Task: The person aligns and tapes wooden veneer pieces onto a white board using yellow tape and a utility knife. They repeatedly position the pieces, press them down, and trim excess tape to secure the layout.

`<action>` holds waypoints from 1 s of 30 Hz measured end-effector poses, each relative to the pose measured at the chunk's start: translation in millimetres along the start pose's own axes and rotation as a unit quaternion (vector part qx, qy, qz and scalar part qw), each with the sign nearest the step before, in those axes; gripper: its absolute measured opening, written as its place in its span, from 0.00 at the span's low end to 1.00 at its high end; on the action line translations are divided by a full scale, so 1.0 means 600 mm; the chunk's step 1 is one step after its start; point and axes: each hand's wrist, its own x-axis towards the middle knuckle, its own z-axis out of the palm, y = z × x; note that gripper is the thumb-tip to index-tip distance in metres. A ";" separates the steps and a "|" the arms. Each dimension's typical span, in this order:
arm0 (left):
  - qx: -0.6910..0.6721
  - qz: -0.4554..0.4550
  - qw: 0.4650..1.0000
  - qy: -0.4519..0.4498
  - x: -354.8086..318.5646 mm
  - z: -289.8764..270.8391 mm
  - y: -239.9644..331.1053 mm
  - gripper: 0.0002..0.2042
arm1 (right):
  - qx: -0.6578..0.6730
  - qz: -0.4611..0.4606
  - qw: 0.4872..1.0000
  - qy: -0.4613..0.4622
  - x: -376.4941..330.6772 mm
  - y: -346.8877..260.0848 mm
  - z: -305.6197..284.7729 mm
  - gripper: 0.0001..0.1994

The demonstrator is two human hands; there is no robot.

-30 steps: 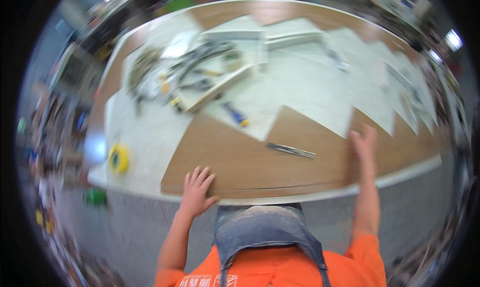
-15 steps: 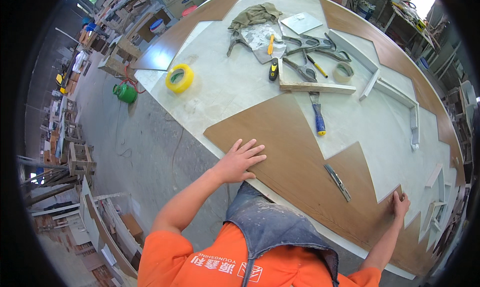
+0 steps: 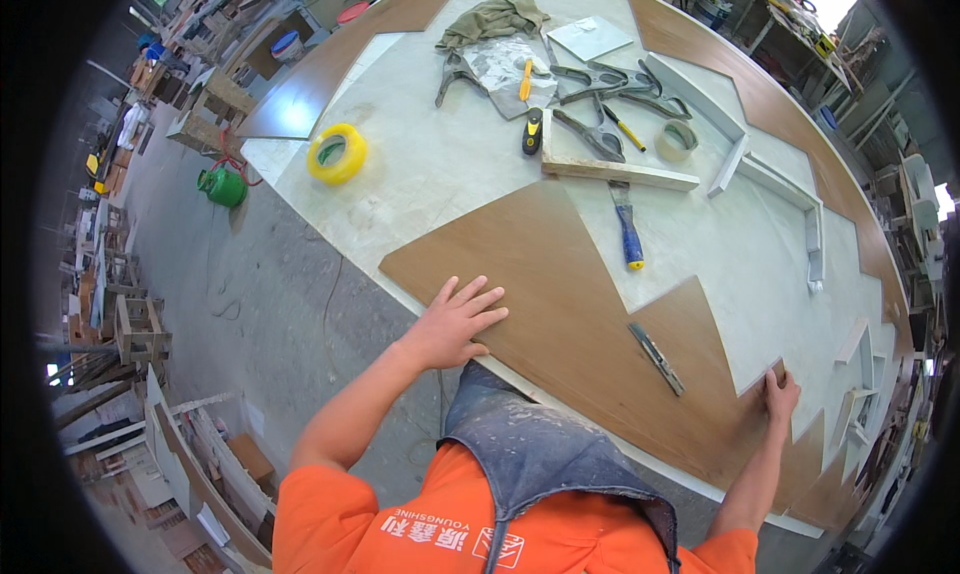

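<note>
A brown panel (image 3: 560,284) with a zigzag far edge lies along the near side of the white table (image 3: 420,154). My left hand (image 3: 448,326) rests on its left part near the front edge, open, fingers spread. At the right, my right hand (image 3: 782,396) pinches one of the panel's points; some fingers are hidden. Between my hands a narrow dark metal tool (image 3: 656,359) lies on the panel; its kind is unclear. Just beyond the panel is a putty knife (image 3: 627,232) with a blue handle. White L-shaped pieces (image 3: 620,172) lie behind it.
Farther back are spring clamps (image 3: 600,136), a box cutter (image 3: 532,132), clear tape (image 3: 677,141) and a cloth (image 3: 492,22). Yellow tape (image 3: 353,162) sits at the left. Another zigzag brown panel (image 3: 780,104) lines the far edge. A green gas cylinder (image 3: 222,186) stands on the floor.
The view has shifted, so most things sit farther left in it. The brown panel seems to have slid slightly left relative to the putty knife. Both hands keep their places on it.
</note>
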 end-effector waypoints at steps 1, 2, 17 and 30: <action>0.000 -0.006 1.000 -0.001 -0.003 -0.001 -0.004 0.36 | 0.002 0.001 1.000 0.010 -0.005 -0.007 0.002 0.40; -0.004 0.000 1.000 0.004 -0.004 -0.001 -0.008 0.37 | 0.004 0.002 1.000 0.021 -0.010 -0.016 0.007 0.40; -0.146 -0.350 0.862 0.336 -0.097 0.053 -0.229 0.22 | -0.052 0.278 0.955 0.093 -0.304 0.089 0.000 0.30; -0.211 -0.325 0.866 0.315 -0.106 0.043 -0.249 0.21 | 0.157 0.352 0.918 0.088 -0.378 0.149 0.038 0.16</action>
